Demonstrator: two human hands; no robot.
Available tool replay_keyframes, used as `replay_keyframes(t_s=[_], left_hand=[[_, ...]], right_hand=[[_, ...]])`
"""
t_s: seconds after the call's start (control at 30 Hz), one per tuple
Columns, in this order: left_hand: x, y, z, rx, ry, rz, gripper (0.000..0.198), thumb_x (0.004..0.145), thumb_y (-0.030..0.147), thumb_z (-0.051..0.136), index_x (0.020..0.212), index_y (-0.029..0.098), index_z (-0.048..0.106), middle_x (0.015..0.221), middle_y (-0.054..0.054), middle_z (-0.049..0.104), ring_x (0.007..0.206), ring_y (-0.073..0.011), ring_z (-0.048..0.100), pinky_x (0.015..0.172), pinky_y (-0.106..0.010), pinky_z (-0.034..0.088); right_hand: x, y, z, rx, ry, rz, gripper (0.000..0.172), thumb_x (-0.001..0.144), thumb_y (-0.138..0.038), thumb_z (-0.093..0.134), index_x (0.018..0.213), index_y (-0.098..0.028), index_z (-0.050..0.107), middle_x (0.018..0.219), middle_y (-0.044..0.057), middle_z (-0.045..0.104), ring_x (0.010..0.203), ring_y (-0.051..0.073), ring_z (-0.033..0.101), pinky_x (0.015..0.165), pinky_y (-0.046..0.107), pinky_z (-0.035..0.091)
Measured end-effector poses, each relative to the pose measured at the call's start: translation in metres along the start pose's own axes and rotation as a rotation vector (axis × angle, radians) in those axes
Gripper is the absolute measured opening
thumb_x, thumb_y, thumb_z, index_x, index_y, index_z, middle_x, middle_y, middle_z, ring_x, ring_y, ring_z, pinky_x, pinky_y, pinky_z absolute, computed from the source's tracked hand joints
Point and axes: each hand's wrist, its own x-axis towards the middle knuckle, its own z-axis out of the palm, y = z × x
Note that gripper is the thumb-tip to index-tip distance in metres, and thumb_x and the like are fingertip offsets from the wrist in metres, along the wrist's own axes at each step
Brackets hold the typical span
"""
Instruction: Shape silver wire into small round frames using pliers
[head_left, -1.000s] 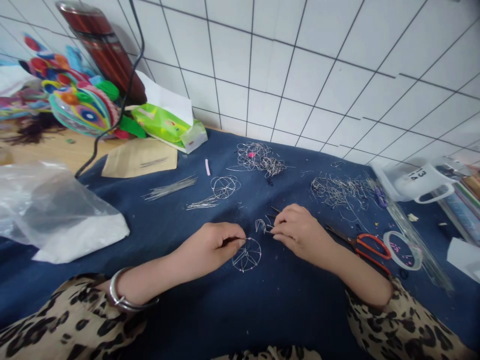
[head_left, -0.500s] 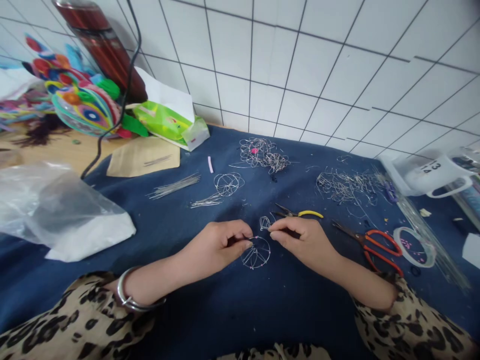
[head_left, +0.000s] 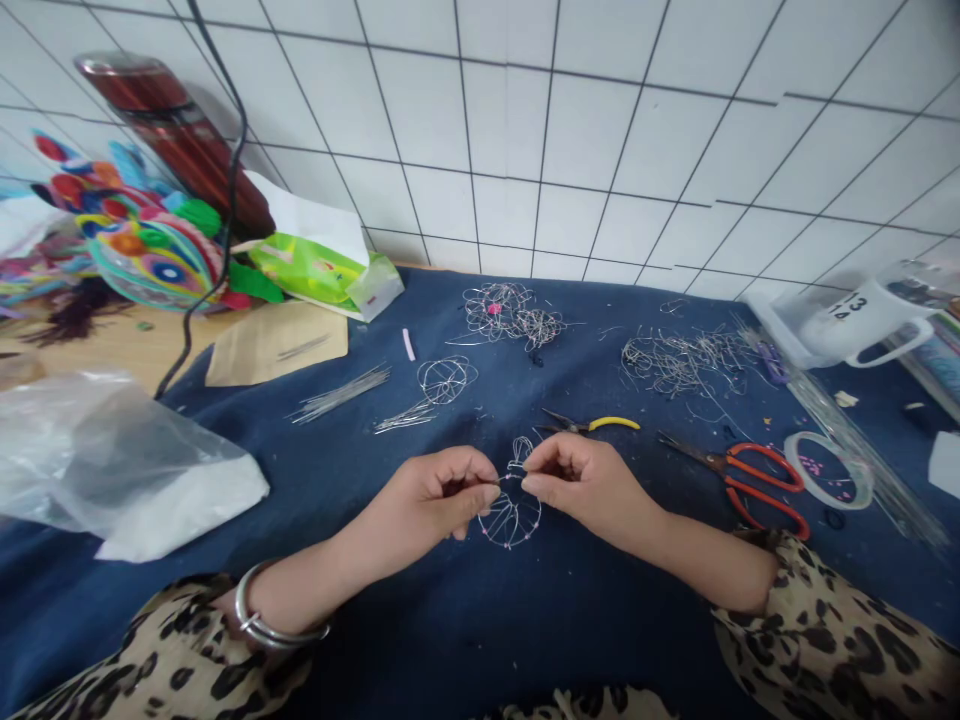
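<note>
Across a counter (head_left: 124,345) spread with dark blue cloth (head_left: 442,635), working close in with two bare hands. Nearest, mid-cloth and between both hands: a beaded wire ring (head_left: 511,522). Pinching its upper rim with the left hand (head_left: 442,495), fingers narrowed onto the wire. Pinching likewise with the right hand (head_left: 585,480), apparently on the base of a small looped wire piece (head_left: 521,452) just beyond the ring's top edge. Seemingly well along with the ring: round in outline, spoked inside, dotted with pink beads. Impossible to tell whether joined to the looped piece or only close against it. Partly behind the right hand, yellow-handled pliers (head_left: 613,424); farther right, red-handled scissors (head_left: 757,482) and a pale round holder (head_left: 792,468) with loose pink beads. Farther left, straight wires (head_left: 341,393), apparently not yet shaped, near a second spoked ring (head_left: 448,380), without visible beads. Farthest, tangled wire (head_left: 510,315) before a white tiled wall (head_left: 585,120).
</note>
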Motion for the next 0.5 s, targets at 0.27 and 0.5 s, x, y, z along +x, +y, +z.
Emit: replay_keyframes(t_s=[0.27,0.5], left_hand=[[-0.002,0.015,0.000,0.014,0.025,-0.005,0.016,0.081,0.032,0.055,0.085,0.016,0.056,0.063,0.003,0.050,0.056,-0.0083,0.047,0.050,-0.018,0.039],[-0.001,0.010,0.001,0.029,0.137,0.090,0.016,0.081,0.031,0.055,0.089,0.017,0.057,0.075,0.001,0.051,0.058,-0.0077,0.042,0.049,-0.018,0.036]], right_hand=[[-0.001,0.004,0.000,0.140,0.020,-0.046,0.011,0.073,-0.024,0.063,0.077,-0.017,0.056,0.068,-0.004,0.054,0.059,0.007,0.048,0.056,0.021,0.040],[0.001,0.005,0.000,0.222,-0.009,-0.025,0.011,0.074,-0.024,0.063,0.076,-0.017,0.056,0.065,-0.004,0.055,0.059,0.007,0.050,0.056,0.021,0.040]])
